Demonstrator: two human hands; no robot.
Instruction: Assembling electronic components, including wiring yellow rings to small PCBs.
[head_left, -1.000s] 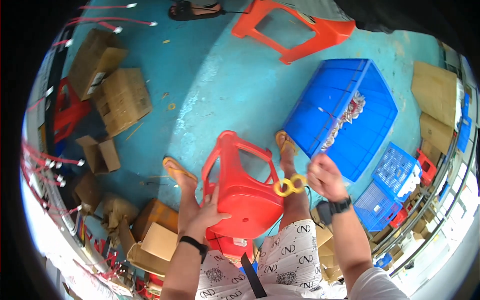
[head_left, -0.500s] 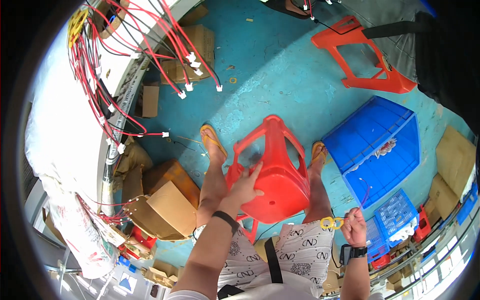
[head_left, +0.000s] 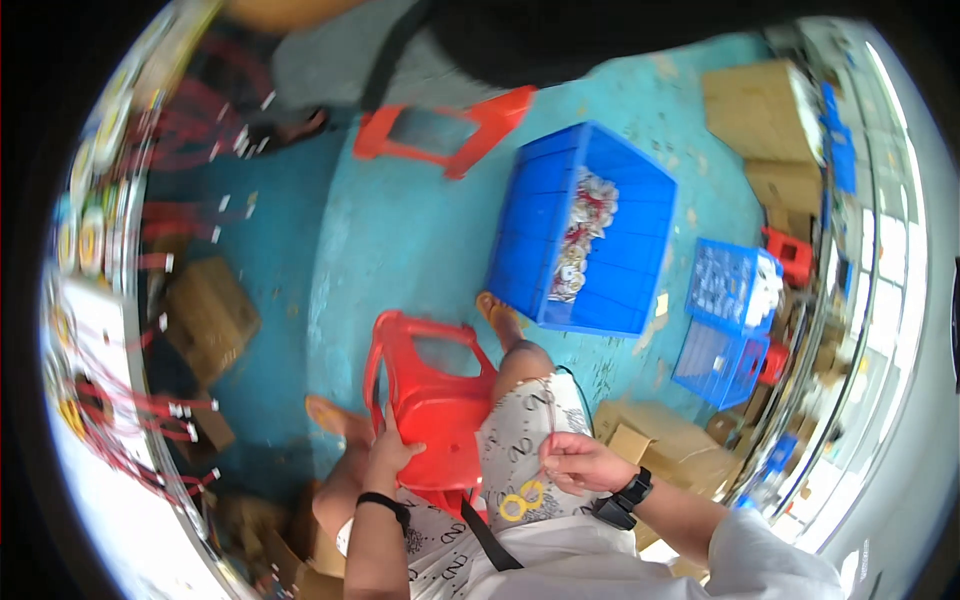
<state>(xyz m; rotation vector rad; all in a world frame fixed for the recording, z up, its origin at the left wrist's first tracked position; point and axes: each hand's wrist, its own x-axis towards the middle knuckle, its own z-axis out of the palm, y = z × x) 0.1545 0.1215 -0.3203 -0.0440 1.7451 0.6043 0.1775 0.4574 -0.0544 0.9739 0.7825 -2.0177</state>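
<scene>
My left hand (head_left: pixel 396 456) grips the side of a red plastic stool (head_left: pixel 445 452), with the thumb lying over its seat. The stool is tilted between my legs, its legs pointing away from me. Held above my right thigh, my right hand (head_left: pixel 582 463) is closed in a pinch. A thin reddish wire (head_left: pixel 551 408) rises from its fingertips. Two yellow rings (head_left: pixel 522 500) show just below that hand; whether they hang from the wire cannot be made out. Beyond my right knee stands a large blue bin (head_left: pixel 515 240) holding a heap of white and red pieces (head_left: pixel 582 240).
Another red stool (head_left: pixel 440 112) lies at the far side, near a person in dark clothing (head_left: pixel 520 40). Red wires with white connectors (head_left: pixel 180 410) hang along the left bench. Cardboard boxes (head_left: pixel 212 315) lie below it. Blue baskets (head_left: pixel 722 360) and cartons (head_left: pixel 760 110) line the right.
My view has swung to the right, so the inside of the blue bin now shows. My left hand stays on the stool. My right hand has come inward over my thigh with the wire.
</scene>
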